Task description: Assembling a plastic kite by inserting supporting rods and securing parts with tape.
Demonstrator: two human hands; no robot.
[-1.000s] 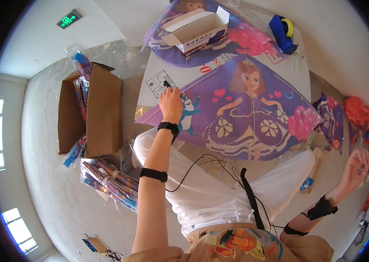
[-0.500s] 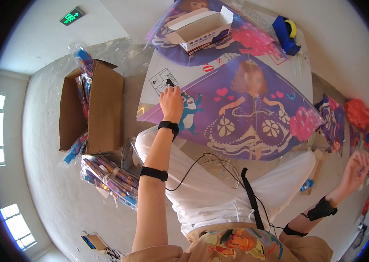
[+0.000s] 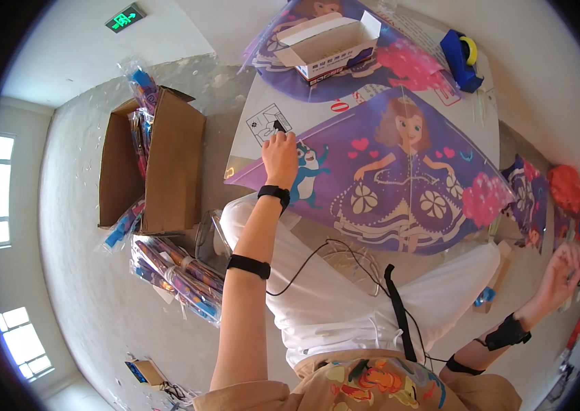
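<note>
A purple kite (image 3: 345,157) printed with a princess figure, hearts and a blue animal lies spread over the table edge and above my knees. My left hand (image 3: 280,159) grips its upper left edge beside the animal, fingers curled down over it; the fingertips are partly hidden. Out to the far right, away from the kite, my right hand (image 3: 564,274) is raised with the fingers bent together. Whatever those fingers may hold is too small to tell. A second purple kite (image 3: 283,72) lies at the back of the table.
A white open carton (image 3: 338,66) sits on the far kite, with a blue tape dispenser (image 3: 460,61) right of it. On the left stands a brown cardboard box (image 3: 173,164) with wrapped kites; more wrapped bundles (image 3: 177,270) lie below. A red plastic bag (image 3: 571,188) is at right.
The view has shifted slightly, so the scene sits a little farther right. My left hand stays at the kite's edge, and my right hand stays raised at the far right.
</note>
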